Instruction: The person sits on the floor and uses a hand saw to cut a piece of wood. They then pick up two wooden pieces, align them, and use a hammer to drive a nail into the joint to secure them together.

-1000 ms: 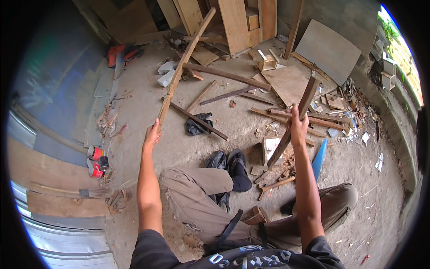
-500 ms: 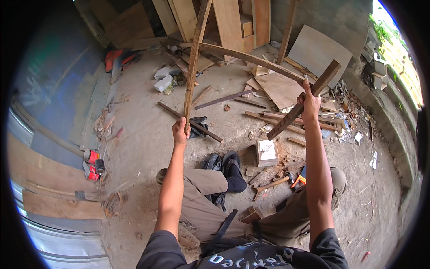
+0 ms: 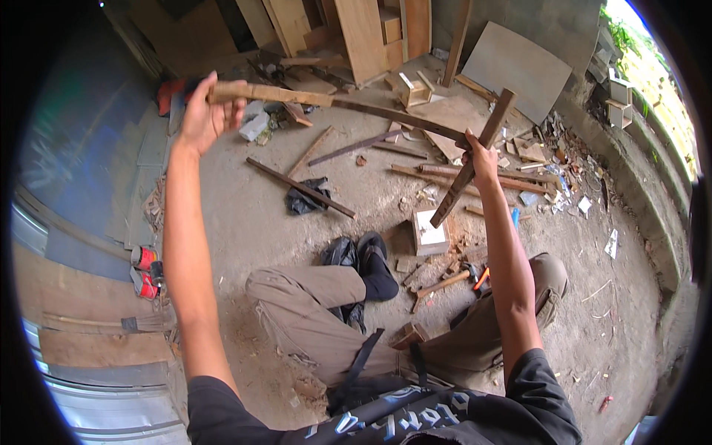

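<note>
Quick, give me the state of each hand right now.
Left hand: closed on the long wooden stick.
Right hand: closed on the dark slat.

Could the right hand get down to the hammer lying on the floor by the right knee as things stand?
Probably not right away: the right hand is raised and closed around a dark wooden stick, so it is occupied. The hammer itself lies uncovered on the floor beside the right leg, among wood scraps.

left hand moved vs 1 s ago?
Yes. The left hand has gone up and away from the person's bent knee, swinging its long wooden strip from upright to nearly level, reaching the right hand.
</note>
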`<action>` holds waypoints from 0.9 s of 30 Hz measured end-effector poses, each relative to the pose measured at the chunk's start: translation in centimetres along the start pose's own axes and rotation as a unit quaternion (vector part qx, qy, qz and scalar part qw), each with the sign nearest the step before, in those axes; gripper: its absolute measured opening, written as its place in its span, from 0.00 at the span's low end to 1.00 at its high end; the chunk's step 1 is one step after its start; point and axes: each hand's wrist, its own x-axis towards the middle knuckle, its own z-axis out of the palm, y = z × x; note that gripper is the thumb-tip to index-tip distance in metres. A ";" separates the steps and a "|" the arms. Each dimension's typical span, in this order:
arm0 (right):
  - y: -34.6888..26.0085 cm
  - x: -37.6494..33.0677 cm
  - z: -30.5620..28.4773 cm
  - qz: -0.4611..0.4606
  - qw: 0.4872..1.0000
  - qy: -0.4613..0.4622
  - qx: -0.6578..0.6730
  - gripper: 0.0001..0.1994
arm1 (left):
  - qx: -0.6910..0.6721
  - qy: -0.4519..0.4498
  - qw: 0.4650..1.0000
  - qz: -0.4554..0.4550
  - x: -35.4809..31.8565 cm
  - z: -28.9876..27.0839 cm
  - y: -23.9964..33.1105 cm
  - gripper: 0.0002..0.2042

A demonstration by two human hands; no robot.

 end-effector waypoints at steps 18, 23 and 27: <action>1.1 -2.1 -3.7 0.131 0.987 -0.040 0.083 0.16 | 0.150 0.137 0.973 0.110 6.2 8.1 -23.0 0.21; 0.4 -2.9 -2.6 0.134 0.991 -0.027 -0.007 0.15 | 0.117 0.071 0.988 0.072 7.4 7.5 -27.5 0.21; 1.4 -2.0 -3.9 0.141 0.989 -0.015 0.042 0.17 | 0.112 0.062 0.992 0.013 7.4 8.5 -28.0 0.16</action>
